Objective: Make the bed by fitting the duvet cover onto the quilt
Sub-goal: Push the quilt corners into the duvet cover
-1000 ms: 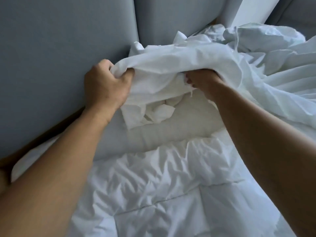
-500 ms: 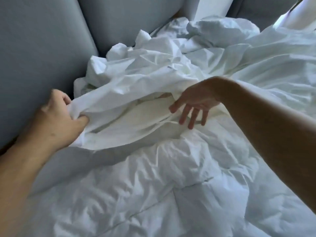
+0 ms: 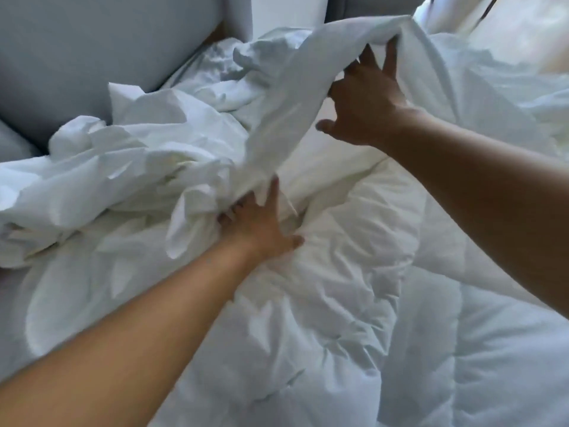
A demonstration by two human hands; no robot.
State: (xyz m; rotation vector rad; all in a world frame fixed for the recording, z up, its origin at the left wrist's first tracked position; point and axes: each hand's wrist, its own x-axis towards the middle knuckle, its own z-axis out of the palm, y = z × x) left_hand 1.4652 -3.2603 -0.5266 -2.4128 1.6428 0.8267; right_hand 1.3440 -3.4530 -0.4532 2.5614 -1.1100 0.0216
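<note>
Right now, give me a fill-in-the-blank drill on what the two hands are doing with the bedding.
1. The right hand lifts an edge of the duvet cover with fingers spread, held ____ than the left hand.
2. The left hand lies low on the ____, at the foot of the lifted fabric.
3. The grey upholstered headboard stands to the person's ____.

Missing words: higher; quilt; left

Thin, creased white cloth duvet cover (image 3: 191,149); puffy, stitched matt quilt (image 3: 323,288); smooth grey upholstered headboard (image 3: 92,41)

duvet cover (image 3: 129,167) left, on quilt (image 3: 338,272), headboard (image 3: 92,41) behind
</note>
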